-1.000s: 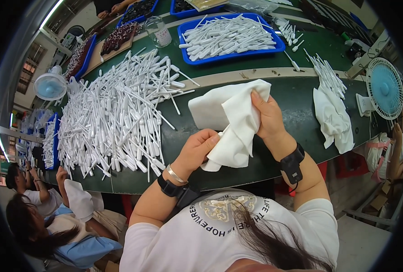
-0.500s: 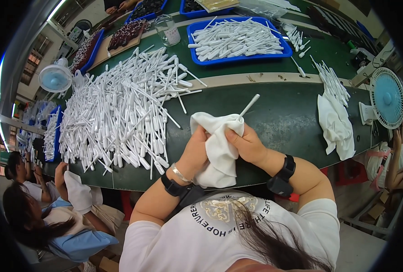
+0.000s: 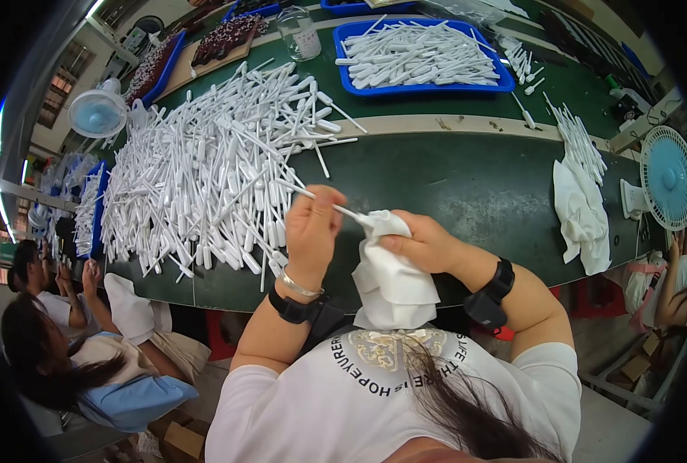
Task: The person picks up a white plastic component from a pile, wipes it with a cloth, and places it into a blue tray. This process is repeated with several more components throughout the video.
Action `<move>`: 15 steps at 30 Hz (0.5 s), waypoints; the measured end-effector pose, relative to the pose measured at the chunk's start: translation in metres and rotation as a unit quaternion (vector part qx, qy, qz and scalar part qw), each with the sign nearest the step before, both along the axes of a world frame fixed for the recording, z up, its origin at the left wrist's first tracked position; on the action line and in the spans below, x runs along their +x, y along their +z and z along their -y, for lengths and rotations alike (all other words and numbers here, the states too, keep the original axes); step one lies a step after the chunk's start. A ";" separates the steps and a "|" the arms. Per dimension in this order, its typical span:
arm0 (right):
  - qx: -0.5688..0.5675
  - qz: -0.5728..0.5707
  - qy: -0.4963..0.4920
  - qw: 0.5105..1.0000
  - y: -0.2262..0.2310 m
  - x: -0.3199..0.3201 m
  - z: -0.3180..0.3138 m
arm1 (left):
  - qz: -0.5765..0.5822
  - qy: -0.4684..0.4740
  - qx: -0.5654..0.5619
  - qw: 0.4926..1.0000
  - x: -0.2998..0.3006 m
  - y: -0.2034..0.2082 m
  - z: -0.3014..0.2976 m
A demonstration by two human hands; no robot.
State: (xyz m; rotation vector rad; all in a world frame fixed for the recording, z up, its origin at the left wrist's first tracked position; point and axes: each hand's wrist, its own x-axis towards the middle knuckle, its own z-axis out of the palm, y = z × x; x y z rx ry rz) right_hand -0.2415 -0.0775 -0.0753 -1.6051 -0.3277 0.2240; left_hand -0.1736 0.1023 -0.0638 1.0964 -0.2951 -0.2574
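Observation:
A slim white stick (image 3: 348,212) slants between my two hands above the table. My left hand (image 3: 313,230) pinches its thin shaft, with the free tip pointing up and left. Wrapped over the stick's other end is a white cloth (image 3: 395,282), which my right hand (image 3: 427,244) grips closed, thumb on top. The cloth hides that end of the stick; its loose part hangs down in front of my shirt. Just left of my left hand spreads a big heap of white sticks (image 3: 197,185) with thicker, bulb-like ends.
A blue tray (image 3: 428,90) full of similar sticks stands at the back. Right of me lie a second white cloth (image 3: 579,208) and a bunch of sticks (image 3: 580,147), near a fan (image 3: 668,177). A glass jar (image 3: 300,37) stands behind the heap. Another person (image 3: 89,363) sits at left.
My left hand has let go of the cloth, moved up and left, and pinched the stick. The stick now points up-left instead of up-right. The cloth has shifted right in my right hand.

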 end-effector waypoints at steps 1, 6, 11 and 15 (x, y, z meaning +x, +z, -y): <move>0.005 -0.015 -0.008 1.000 0.000 0.000 0.003 | 0.000 0.003 -0.001 1.000 0.004 0.001 -0.002; 0.111 -0.124 -0.056 0.984 0.002 0.002 0.004 | -0.026 0.027 -0.016 0.999 0.007 0.000 -0.004; -0.020 0.007 -0.090 0.996 0.002 0.000 -0.013 | 0.128 0.025 0.209 0.969 -0.015 -0.010 0.028; -0.066 -0.001 -0.082 0.994 0.006 0.000 -0.006 | 0.124 0.016 0.142 0.982 -0.019 -0.006 0.028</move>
